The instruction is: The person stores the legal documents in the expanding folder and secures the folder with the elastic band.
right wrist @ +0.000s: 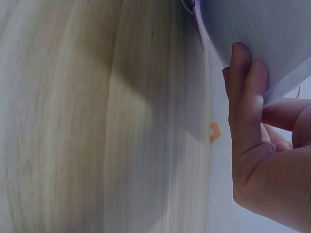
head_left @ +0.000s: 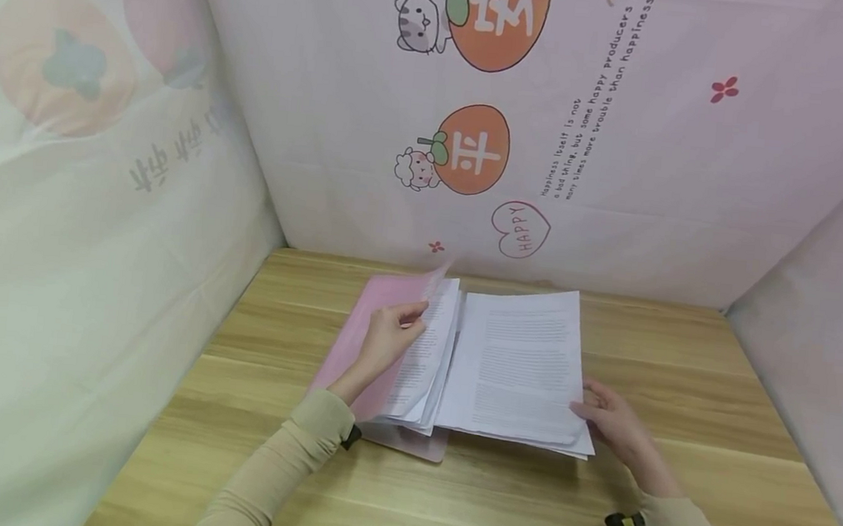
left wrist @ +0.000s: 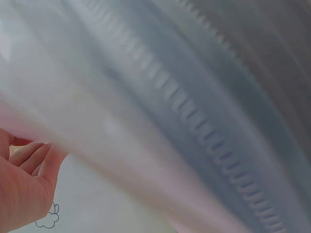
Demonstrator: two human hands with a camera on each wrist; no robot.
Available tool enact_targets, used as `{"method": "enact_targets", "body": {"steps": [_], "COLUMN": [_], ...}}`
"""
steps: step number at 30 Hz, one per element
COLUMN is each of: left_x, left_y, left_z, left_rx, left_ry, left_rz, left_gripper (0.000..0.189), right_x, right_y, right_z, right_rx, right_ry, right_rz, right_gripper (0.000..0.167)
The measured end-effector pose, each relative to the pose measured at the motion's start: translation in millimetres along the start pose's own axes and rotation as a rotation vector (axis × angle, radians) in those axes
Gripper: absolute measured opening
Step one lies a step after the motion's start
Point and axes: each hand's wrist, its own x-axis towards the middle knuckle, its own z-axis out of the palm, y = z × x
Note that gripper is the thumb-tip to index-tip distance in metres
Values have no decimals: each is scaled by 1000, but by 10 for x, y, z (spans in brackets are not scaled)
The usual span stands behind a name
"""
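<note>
A pink folder (head_left: 445,447) lies open on the wooden table with printed sheets fanned inside it. My left hand (head_left: 391,334) pinches the raised edge of its translucent pink cover (head_left: 377,397), over the left-hand pages (head_left: 418,371). In the left wrist view, that hand (left wrist: 31,179) is at the lower left, and a blurred row of binding teeth (left wrist: 194,124) crosses the frame. At the right, my right hand (head_left: 607,417) holds the outer edge of the right-hand sheets (head_left: 525,364). The right wrist view has its fingers (right wrist: 248,102) beneath the lifted sheets (right wrist: 277,34), thumb opposite.
The wood-grained table (head_left: 490,511) extends in front of the folder and to both sides. A printed white cloth (head_left: 366,208) rises behind the table's far edge, with more cloth (head_left: 53,264) along the left and right sides.
</note>
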Motion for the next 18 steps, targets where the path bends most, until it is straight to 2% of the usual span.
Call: {"method": "enact_targets", "body": {"steps": [4, 11, 18], "left_x": [-2, 15, 16], "left_y": [-6, -3, 5], "left_z": [-9, -28, -50], "left_rx": [4, 4, -21], "left_ry": [4, 2, 13], "left_rz": [6, 5, 7], "left_gripper": [35, 34, 33], "right_x": [12, 19, 4], "right_y": [40, 9, -1], "right_z": [-41, 2, 17], "right_rx": [18, -33, -48], "right_ry": [-36, 4, 1], "right_rz": [-57, -2, 7], "right_gripper": [58, 58, 59]}}
